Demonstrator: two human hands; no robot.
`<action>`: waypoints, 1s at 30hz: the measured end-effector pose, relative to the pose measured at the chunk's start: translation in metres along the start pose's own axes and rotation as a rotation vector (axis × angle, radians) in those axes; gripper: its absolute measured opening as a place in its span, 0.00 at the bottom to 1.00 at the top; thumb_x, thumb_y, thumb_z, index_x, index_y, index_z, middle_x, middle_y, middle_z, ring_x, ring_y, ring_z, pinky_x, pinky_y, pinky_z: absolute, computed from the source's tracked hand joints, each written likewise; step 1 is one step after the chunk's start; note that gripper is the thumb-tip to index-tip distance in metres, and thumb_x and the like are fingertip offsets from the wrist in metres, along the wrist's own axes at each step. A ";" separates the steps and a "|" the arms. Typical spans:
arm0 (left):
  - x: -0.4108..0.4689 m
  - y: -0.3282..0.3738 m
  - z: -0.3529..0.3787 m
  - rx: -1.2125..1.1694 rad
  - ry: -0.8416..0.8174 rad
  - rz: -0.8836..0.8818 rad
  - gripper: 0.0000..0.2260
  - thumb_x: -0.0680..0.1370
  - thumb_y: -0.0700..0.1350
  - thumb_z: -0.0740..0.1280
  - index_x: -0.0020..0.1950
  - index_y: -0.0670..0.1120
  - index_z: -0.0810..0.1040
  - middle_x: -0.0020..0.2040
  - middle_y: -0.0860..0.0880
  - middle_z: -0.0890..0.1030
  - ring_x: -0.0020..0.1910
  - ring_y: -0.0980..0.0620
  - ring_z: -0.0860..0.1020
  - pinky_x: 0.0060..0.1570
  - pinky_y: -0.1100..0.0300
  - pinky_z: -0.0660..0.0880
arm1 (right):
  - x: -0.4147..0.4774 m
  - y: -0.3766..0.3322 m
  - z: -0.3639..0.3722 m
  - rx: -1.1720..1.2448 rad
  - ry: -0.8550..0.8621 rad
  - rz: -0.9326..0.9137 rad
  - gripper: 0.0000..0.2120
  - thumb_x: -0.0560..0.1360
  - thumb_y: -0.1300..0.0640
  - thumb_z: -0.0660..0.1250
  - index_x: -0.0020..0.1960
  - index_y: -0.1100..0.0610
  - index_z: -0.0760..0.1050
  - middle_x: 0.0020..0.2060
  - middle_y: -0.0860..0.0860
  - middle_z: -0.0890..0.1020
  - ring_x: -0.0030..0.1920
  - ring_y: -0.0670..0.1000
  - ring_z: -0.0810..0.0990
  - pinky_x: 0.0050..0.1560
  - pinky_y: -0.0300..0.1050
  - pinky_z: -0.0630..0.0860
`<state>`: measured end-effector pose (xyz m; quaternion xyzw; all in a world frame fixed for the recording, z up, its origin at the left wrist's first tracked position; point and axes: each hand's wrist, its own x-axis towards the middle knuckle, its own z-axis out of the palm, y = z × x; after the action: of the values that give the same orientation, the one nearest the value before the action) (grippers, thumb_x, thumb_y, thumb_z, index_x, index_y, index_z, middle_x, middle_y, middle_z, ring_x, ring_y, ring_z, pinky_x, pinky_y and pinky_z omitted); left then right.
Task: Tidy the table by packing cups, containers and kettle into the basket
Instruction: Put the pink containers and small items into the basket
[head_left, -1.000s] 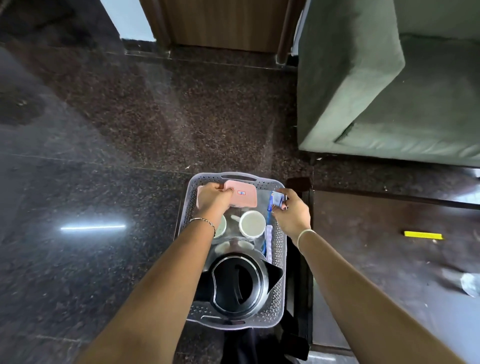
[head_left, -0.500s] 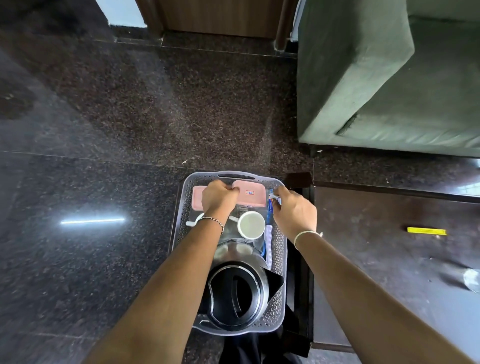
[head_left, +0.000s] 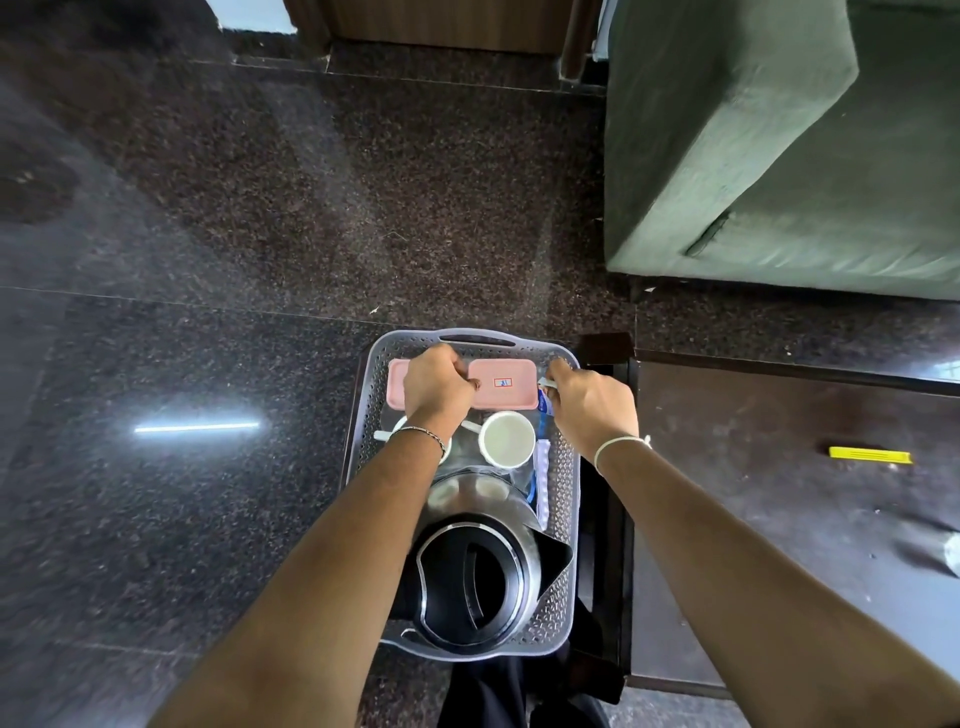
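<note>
A: Where is the basket (head_left: 563, 499)?

B: Low in the middle of the view, over the dark floor (head_left: 260, 234), just left of the table (head_left: 779, 467). Whether it touches the floor I cannot tell.

A: What is in it?

B: The kettle (head_left: 475, 587) fills the near end, lid up, spout toward the right wall. Beyond it stands a white cup (head_left: 506, 439), upright; a second cup (head_left: 387, 435) to its left is mostly hidden under the left wrist. At the far end lies a pink box (head_left: 501, 384), flat, lid up. A blue-and-white packet (head_left: 543, 483) runs along the right wall.

A: And the hands?

B: The left hand (head_left: 436, 387) is curled on top of the pink box, fingers bent down over its lid; it seems to grip the box, though the fingertips are hidden. The right hand (head_left: 592, 402) sits at the far right corner, fingers pinched closed on the top end of the packet.

A: Anything on the table?

B: A yellow strip (head_left: 870, 455), well apart from the basket. A green sofa (head_left: 779, 130) stands beyond.
</note>
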<state>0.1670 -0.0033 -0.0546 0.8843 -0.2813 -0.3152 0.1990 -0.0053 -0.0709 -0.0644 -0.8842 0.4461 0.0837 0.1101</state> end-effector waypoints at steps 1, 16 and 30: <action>0.000 0.000 0.000 0.003 0.002 0.006 0.09 0.69 0.42 0.77 0.46 0.45 0.81 0.48 0.46 0.85 0.50 0.46 0.81 0.49 0.58 0.75 | 0.002 0.000 0.000 -0.022 -0.006 -0.009 0.07 0.76 0.59 0.63 0.53 0.55 0.70 0.39 0.56 0.83 0.38 0.62 0.82 0.31 0.45 0.64; -0.012 0.005 -0.011 0.039 0.029 0.041 0.05 0.71 0.41 0.74 0.45 0.47 0.81 0.48 0.46 0.85 0.51 0.46 0.81 0.48 0.59 0.74 | -0.013 0.009 -0.022 -0.035 0.046 -0.029 0.09 0.74 0.64 0.62 0.51 0.55 0.77 0.49 0.53 0.81 0.43 0.59 0.82 0.32 0.45 0.68; -0.087 0.131 -0.024 0.021 0.020 0.250 0.03 0.72 0.42 0.69 0.43 0.49 0.81 0.49 0.48 0.84 0.51 0.46 0.81 0.43 0.63 0.69 | -0.112 0.067 -0.090 0.295 0.235 0.191 0.06 0.77 0.54 0.62 0.47 0.53 0.76 0.45 0.51 0.81 0.43 0.58 0.81 0.39 0.48 0.75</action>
<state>0.0786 -0.0451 0.0707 0.8473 -0.3907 -0.2761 0.2305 -0.1204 -0.0474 0.0421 -0.8159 0.5452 -0.0760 0.1772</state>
